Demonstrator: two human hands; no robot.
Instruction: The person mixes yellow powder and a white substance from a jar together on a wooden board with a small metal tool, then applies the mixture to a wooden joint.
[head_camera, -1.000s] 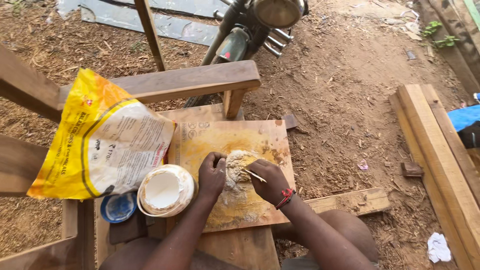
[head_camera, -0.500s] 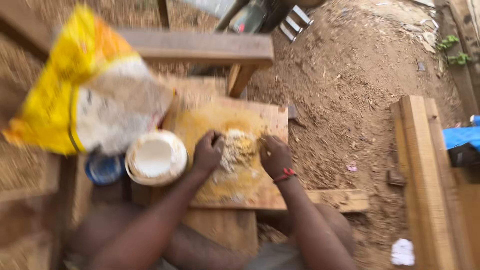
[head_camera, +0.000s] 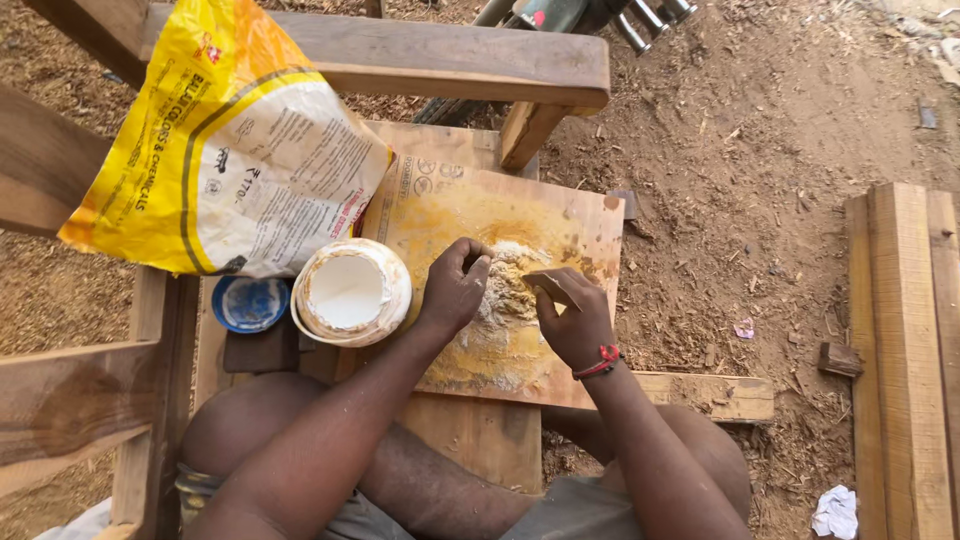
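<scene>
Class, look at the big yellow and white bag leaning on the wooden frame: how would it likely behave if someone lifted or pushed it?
The yellow and white bag looks soft and creased, so it would probably sag rather than stay stiff. It bulges as if filled, so likely heavy. Leaning on the wooden frame, it might slump toward the white tub if pushed.

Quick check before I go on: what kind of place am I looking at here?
Probably an outdoor carpentry yard. The ground is bare earth strewn with sawdust and chips, sawn timber beams lie at the side, and both hands work a pale paste on a stained wooden board.
</scene>
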